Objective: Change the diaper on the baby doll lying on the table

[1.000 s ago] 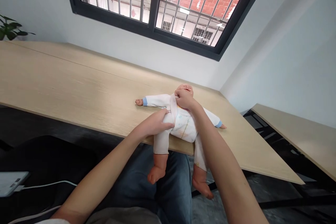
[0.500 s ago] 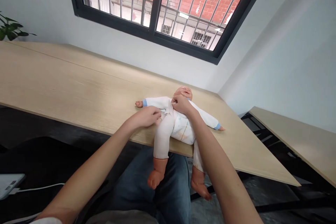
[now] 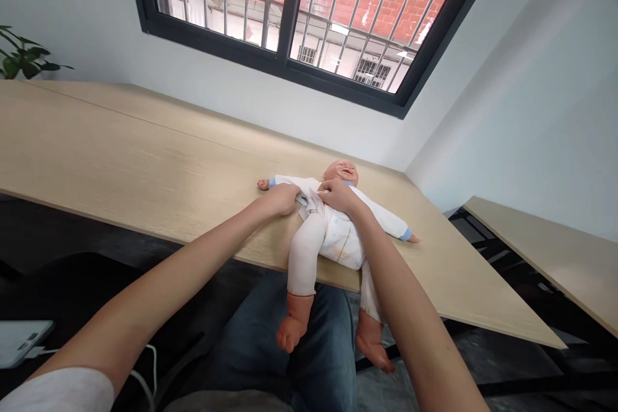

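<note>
The doll point(image 3: 338, 235) lies on its back at the near edge of the worktop point(image 3: 159, 161). Taking its middle as the clock's centre, its head point(image 3: 342, 170) points to 12 o'clock, one arm reaches toward 10 and the other toward 3. Both legs hang over the edge, the bare feet at 7 point(image 3: 291, 328) and 5 point(image 3: 373, 344).

It wears a white top point(image 3: 381, 212) with blue cuffs and white trousers point(image 3: 304, 257); patterned cloth point(image 3: 342, 244) covers the belly and hips.

The left hand point(image 3: 284, 198) is at 10 o'clock, its fingers bent together on the top at the doll's side; their tips are partly hidden. The right hand point(image 3: 337, 196) is over the chest at 12, just below the chin, its thumb and fingers pinching a fold of the top. The cloth is bunched between the two hands.

The person's jeans point(image 3: 251, 341) show at 6 to 7 o'clock, below the worktop. A white device point(image 3: 24, 341) with a cable plugged in lies between 8 and 9. A plant point(image 3: 26, 58) stands at 10, a barred window point(image 3: 288, 6) is in the wall point(image 3: 261, 80) at 12, and a second table point(image 3: 545, 251) is at 3.
</note>
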The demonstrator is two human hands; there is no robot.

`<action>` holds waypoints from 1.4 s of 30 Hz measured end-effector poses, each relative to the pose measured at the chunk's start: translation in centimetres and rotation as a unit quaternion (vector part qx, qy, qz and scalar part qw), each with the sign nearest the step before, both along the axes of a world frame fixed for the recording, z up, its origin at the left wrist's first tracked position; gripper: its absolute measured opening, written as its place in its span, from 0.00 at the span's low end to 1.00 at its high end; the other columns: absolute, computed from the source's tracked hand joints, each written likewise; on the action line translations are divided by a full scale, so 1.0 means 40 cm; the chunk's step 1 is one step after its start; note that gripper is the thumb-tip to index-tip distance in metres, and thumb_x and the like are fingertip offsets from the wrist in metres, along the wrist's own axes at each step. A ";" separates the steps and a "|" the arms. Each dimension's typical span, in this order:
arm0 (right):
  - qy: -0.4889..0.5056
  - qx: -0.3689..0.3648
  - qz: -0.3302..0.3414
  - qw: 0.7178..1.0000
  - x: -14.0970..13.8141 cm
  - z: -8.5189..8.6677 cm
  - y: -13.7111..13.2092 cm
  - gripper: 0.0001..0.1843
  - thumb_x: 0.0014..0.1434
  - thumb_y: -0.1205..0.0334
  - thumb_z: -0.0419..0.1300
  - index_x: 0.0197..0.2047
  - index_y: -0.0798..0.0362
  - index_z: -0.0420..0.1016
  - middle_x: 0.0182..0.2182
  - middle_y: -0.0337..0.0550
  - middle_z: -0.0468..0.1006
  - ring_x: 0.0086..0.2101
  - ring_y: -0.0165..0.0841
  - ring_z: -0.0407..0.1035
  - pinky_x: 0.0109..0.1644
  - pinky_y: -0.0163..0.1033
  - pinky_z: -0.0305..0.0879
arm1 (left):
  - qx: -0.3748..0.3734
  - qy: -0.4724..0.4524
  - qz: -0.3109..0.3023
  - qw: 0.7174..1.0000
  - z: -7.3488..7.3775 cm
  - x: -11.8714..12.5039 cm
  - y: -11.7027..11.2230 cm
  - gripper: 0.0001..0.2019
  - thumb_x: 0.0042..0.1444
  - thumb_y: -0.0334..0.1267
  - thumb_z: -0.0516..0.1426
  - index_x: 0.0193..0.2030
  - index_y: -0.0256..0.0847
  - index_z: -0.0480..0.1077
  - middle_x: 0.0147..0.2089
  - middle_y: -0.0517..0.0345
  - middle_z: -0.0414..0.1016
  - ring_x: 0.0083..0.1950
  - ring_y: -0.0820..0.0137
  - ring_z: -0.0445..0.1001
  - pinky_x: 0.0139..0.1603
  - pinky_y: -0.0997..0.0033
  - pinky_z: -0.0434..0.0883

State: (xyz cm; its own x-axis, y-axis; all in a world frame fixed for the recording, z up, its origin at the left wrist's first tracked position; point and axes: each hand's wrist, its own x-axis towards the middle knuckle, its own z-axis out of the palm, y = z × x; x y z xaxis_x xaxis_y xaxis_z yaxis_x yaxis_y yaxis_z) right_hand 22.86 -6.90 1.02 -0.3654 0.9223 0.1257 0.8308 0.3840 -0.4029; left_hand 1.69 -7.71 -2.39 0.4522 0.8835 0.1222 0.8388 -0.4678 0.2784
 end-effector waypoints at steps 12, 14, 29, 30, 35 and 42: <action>0.003 -0.008 0.003 1.000 0.002 0.004 -0.006 0.11 0.53 0.61 0.56 0.31 0.55 0.79 0.26 0.39 0.77 0.30 0.30 0.67 0.30 0.33 0.51 | 0.073 0.088 -0.065 0.991 -0.069 0.033 0.057 0.20 0.61 0.43 0.51 0.55 0.44 0.75 0.55 0.36 0.65 0.59 0.41 0.63 0.55 0.38 0.64; 0.002 -0.004 0.005 1.000 0.002 0.003 -0.008 0.11 0.53 0.61 0.56 0.31 0.55 0.79 0.26 0.39 0.77 0.30 0.30 0.66 0.31 0.33 0.51 | 0.057 0.064 -0.063 0.994 -0.067 0.041 0.063 0.20 0.60 0.43 0.52 0.56 0.42 0.75 0.56 0.36 0.65 0.59 0.42 0.63 0.57 0.38 0.63; -0.049 -0.058 0.045 0.996 -0.003 0.035 -0.010 0.17 0.55 0.47 0.62 0.31 0.54 0.78 0.22 0.34 0.68 0.25 0.27 0.58 0.28 0.34 0.48 | -0.060 -0.093 -0.097 0.989 -0.041 0.017 0.103 0.12 0.54 0.40 0.59 0.43 0.38 0.78 0.45 0.51 0.80 0.43 0.62 0.74 0.41 0.73 0.65; -0.045 -0.060 0.048 0.996 -0.004 0.037 -0.011 0.16 0.55 0.48 0.62 0.31 0.54 0.79 0.22 0.35 0.69 0.25 0.27 0.59 0.28 0.34 0.48 | -0.070 -0.088 -0.088 0.990 -0.040 0.017 0.106 0.12 0.52 0.40 0.60 0.40 0.38 0.77 0.41 0.51 0.80 0.40 0.63 0.74 0.38 0.73 0.64; -0.005 -0.035 0.056 0.998 -0.010 0.035 -0.013 0.11 0.55 0.56 0.61 0.33 0.55 0.78 0.25 0.36 0.73 0.28 0.28 0.63 0.30 0.33 0.52 | -0.113 -0.088 -0.058 0.988 -0.045 0.025 0.120 0.06 0.45 0.36 0.61 0.32 0.38 0.76 0.31 0.57 0.77 0.31 0.68 0.70 0.32 0.73 0.60; -0.038 -0.003 0.044 0.998 -0.025 0.033 0.009 0.09 0.57 0.60 0.57 0.30 0.56 0.71 0.25 0.39 0.74 0.26 0.27 0.62 0.30 0.33 0.52 | -0.135 -0.147 -0.048 0.979 -0.047 0.030 0.113 0.06 0.43 0.35 0.60 0.30 0.38 0.73 0.26 0.61 0.71 0.27 0.71 0.65 0.29 0.73 0.58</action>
State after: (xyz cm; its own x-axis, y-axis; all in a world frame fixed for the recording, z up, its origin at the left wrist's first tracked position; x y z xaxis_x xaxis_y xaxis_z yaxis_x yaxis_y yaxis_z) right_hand 21.87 -6.52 2.35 -0.4528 0.8871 0.0893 0.8227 0.4543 -0.3417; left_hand 2.90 -3.18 -4.26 0.5156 0.8564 0.0272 0.6598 -0.4171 0.6251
